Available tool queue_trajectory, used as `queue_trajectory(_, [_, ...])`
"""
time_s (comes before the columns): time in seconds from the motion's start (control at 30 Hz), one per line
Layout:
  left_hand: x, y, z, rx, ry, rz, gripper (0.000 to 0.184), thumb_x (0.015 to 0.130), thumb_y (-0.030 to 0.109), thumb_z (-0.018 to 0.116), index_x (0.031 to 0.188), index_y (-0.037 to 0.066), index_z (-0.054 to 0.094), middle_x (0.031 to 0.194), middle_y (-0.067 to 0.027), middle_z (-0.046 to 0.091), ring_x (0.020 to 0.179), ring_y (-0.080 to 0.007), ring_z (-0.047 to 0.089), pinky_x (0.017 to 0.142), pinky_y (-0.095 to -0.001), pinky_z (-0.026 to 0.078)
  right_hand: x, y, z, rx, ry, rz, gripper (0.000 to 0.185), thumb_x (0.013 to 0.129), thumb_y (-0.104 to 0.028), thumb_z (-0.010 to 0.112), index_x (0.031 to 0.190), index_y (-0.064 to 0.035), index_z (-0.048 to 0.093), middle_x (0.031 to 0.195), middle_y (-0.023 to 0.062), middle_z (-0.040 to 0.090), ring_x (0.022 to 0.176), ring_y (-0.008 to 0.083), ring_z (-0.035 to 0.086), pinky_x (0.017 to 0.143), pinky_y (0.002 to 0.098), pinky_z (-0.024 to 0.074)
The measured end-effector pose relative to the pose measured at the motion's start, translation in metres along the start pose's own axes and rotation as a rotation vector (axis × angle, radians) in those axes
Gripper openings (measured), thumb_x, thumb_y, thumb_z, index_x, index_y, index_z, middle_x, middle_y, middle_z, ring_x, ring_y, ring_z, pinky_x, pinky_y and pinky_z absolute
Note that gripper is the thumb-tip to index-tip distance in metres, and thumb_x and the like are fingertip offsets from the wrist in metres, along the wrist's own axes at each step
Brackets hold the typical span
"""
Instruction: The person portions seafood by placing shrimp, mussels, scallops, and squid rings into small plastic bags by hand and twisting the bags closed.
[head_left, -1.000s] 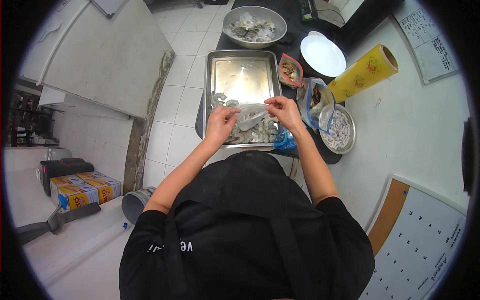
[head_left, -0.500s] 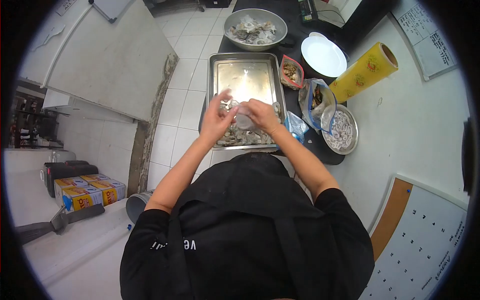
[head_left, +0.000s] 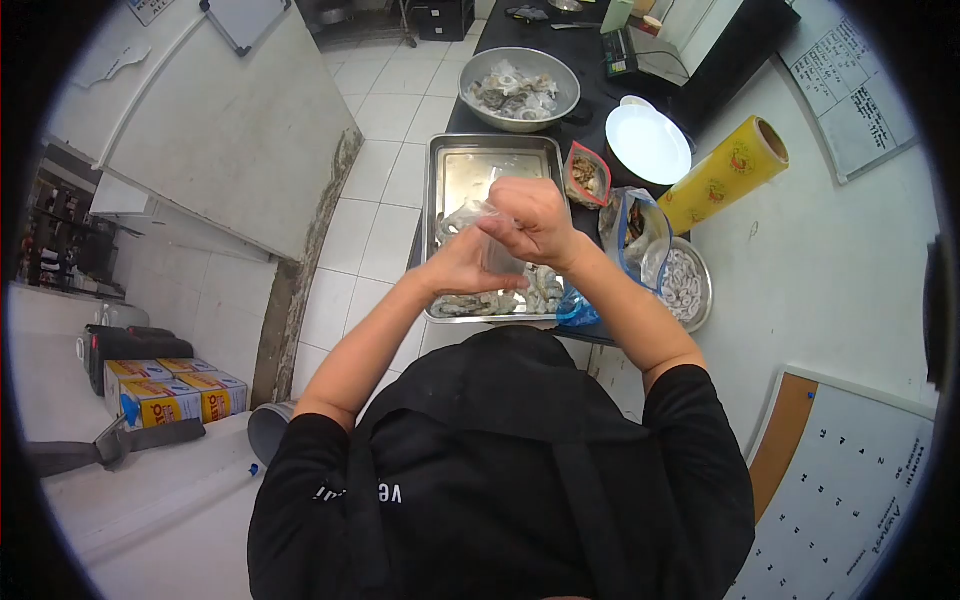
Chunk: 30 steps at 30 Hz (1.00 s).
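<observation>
A small clear plastic bag (head_left: 501, 262) is between my hands above a metal tray (head_left: 433, 180). My left hand (head_left: 462, 264) is closed around the bag's side, its thumb reaching under it. My right hand (head_left: 535, 222) is bunched in a closed grip at the top of the bag, its knuckles up. What the bag contains, if anything, I cannot make out. Raw, greyish shrimp (head_left: 542, 288) lie in the near part of the tray, partly hidden by my hands and forearms. Blue-tinted plastic (head_left: 577, 306) sits by the tray's near right corner.
A metal bowl (head_left: 520, 122) with seafood and plastic bags stands beyond the tray. To the right are a red-edged zip bag (head_left: 588, 176), a larger zip bag (head_left: 636, 225), a bowl of pale rings (head_left: 684, 285), a white dish (head_left: 648, 143) and a yellow wrap roll (head_left: 727, 174).
My right hand has risen and turned into a tight grip at the bag's top. My left hand has moved lower and to the right around the bag. The whole view has shifted slightly.
</observation>
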<state>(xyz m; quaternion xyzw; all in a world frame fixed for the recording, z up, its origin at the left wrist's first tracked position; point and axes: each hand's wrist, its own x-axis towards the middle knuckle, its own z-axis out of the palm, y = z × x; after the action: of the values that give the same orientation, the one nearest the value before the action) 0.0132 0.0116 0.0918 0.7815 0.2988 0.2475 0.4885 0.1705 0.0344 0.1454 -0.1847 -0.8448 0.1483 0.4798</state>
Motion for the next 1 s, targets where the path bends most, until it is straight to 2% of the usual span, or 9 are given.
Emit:
queue_trajectory(0.13, [-0.003,-0.004,0.015,-0.290,0.120,-0.012,0.042,0.082,0.023,0.070,0.114,0.002,0.053,0.107,-0.0099,0.060,0.103,-0.0213,0.057,0.091,-0.0338,0.042,0.018,0.003,0.011,-0.064,0.187,-0.177,0.034,0.078,-0.020,0.069,0.058,-0.0058,0.046,0.052,0.0083,0.040,0.045,0.0251,0.041,0.045,0.0358,0.0346])
queue_trajectory(0.2, [-0.002,-0.009,0.020,-0.426,0.186,0.080,0.024,0.090,0.013,0.055,0.112,0.002,0.054,0.105,-0.0086,0.060,0.104,-0.0179,0.056,0.091,-0.0320,0.042,0.024,0.002,0.017,-0.039,0.233,-0.146,0.034,0.079,-0.018,0.068,0.058,-0.0054,0.045,0.052,0.0087,0.039,0.045,0.0252,0.039,0.044,0.0356,0.0335])
queue_trajectory(0.27, [-0.003,-0.009,0.019,-0.352,0.207,0.054,0.022,0.091,0.012,0.051,0.111,0.002,0.055,0.104,-0.0084,0.061,0.103,-0.0168,0.056,0.091,-0.0311,0.042,0.026,0.001,0.016,-0.009,0.280,-0.118,0.033,0.079,-0.016,0.067,0.058,-0.0050,0.044,0.051,0.0091,0.038,0.044,0.0254,0.037,0.044,0.0353,0.0324])
queue_trajectory(0.43, [-0.005,-0.008,0.007,-0.285,0.094,-0.004,0.024,0.093,0.011,0.041,0.109,0.001,0.056,0.102,-0.0080,0.061,0.098,-0.0151,0.056,0.089,-0.0294,0.042,0.030,-0.010,0.014,0.230,0.240,0.320,0.033,0.077,-0.015,0.068,0.060,-0.0026,0.043,0.051,0.0060,0.037,0.047,0.0124,0.034,0.045,0.0295,0.0293])
queue_trajectory(0.53, [-0.006,0.009,0.007,-0.375,0.061,0.070,0.023,0.094,0.015,0.046,0.108,0.000,0.056,0.100,-0.0063,0.060,0.093,-0.0129,0.055,0.086,-0.0279,0.043,0.034,-0.006,0.015,0.277,0.296,0.370,0.031,0.077,-0.015,0.066,0.060,-0.0023,0.043,0.052,0.0014,0.037,0.051,0.0069,0.034,0.045,0.0269,0.0284])
queue_trajectory(0.63, [-0.011,0.024,0.012,-0.412,0.094,-0.117,0.025,0.096,0.021,0.049,0.108,0.000,0.055,0.098,-0.0040,0.059,0.092,-0.0111,0.054,0.084,-0.0267,0.043,0.035,0.004,0.012,0.425,0.337,0.381,0.028,0.079,-0.013,0.061,0.060,-0.0025,0.044,0.053,-0.0020,0.038,0.053,0.0050,0.034,0.045,0.0249,0.0278])
queue_trajectory(0.73, [-0.010,0.029,0.014,-0.398,0.147,0.007,0.028,0.096,0.024,0.050,0.108,0.000,0.055,0.098,-0.0023,0.058,0.088,-0.0098,0.053,0.080,-0.0265,0.044,0.034,0.003,0.013,0.420,0.392,0.428,0.026,0.080,-0.013,0.060,0.060,-0.0027,0.046,0.054,-0.0040,0.039,0.054,0.0032,0.034,0.046,0.0234,0.0275])
queue_trajectory(0.9, [-0.011,0.039,0.004,-0.217,0.152,-0.100,0.033,0.099,0.031,0.042,0.104,0.001,0.056,0.078,-0.0011,0.051,0.075,-0.0114,0.047,0.070,-0.0272,0.040,0.042,-0.004,0.006,0.324,0.456,0.423,0.033,0.083,-0.021,0.065,0.061,-0.0026,0.049,0.054,-0.0043,0.041,0.054,0.0029,0.035,0.046,0.0229,0.0280])
queue_trajectory(1.0, [-0.011,0.028,0.004,-0.128,0.153,-0.062,0.037,0.100,0.033,0.037,0.103,0.002,0.057,0.076,-0.0018,0.051,0.075,-0.0117,0.048,0.070,-0.0271,0.040,0.050,-0.006,-0.010,0.319,0.568,0.378,0.032,0.085,-0.024,0.067,0.064,-0.0038,0.054,0.055,-0.0045,0.047,0.054,0.0022,0.038,0.047,0.0218,0.0311])
